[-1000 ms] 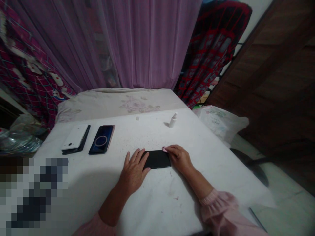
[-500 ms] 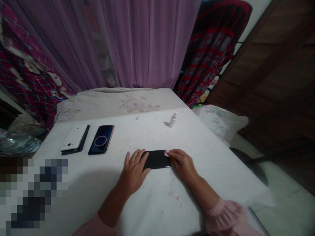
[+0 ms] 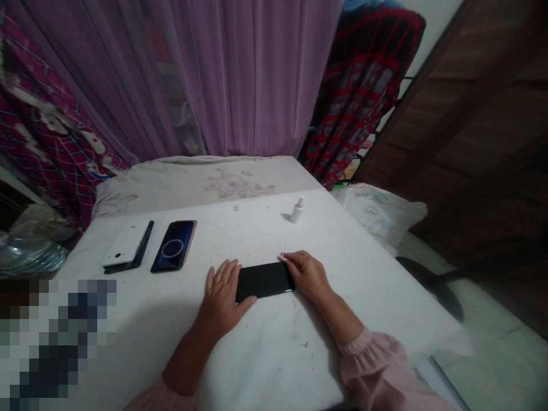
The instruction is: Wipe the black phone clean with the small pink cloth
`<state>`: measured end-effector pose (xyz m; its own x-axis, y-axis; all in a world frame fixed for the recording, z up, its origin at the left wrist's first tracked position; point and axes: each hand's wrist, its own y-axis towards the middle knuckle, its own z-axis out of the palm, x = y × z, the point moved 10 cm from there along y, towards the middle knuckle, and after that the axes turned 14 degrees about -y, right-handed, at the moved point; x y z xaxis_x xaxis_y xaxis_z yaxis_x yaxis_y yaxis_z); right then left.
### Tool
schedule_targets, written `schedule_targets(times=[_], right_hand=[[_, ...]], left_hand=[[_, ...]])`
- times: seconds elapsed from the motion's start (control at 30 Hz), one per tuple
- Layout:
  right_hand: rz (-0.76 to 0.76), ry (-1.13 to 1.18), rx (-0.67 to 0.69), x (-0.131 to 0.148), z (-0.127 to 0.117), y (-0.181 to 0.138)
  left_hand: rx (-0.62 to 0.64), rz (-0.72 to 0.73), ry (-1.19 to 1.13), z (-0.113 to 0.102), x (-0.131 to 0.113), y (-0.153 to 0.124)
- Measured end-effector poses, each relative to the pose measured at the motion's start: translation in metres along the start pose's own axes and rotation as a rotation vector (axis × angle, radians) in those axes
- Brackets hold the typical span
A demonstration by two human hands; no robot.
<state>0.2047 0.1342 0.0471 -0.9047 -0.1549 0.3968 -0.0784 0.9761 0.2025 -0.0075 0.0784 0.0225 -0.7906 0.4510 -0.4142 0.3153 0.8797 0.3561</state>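
You have two hands down, your left hand and your right hand, and two pink sleeves. Between your hands lies one black smartphone. Farther up, you can count one blue smartphone and one white smartphone, making three in all, plus one dark slab under the white one. There is also one small white spray bottle, one small white square scrap and one floral pillow.
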Motion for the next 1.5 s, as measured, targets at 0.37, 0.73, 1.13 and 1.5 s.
schedule_targets(times=[0.37, 0.73, 1.13, 1.5], right_hand=[[-0.062, -0.01, -0.055, 0.002, -0.015, -0.067], [0.059, -0.036, -0.108, -0.005, -0.016, -0.043], [0.017, -0.206, 0.067, 0.025, 0.01, 0.029], [-0.044, -0.141, 0.037, 0.011, -0.004, -0.035]], left_hand=[[-0.034, -0.029, 0.011, -0.006, -0.007, 0.001], [-0.086, -0.157, 0.027, -0.012, -0.01, -0.003], [0.211, 0.139, -0.107, -0.007, -0.066, 0.002], [0.261, 0.151, -0.159, 0.006, -0.071, 0.014]])
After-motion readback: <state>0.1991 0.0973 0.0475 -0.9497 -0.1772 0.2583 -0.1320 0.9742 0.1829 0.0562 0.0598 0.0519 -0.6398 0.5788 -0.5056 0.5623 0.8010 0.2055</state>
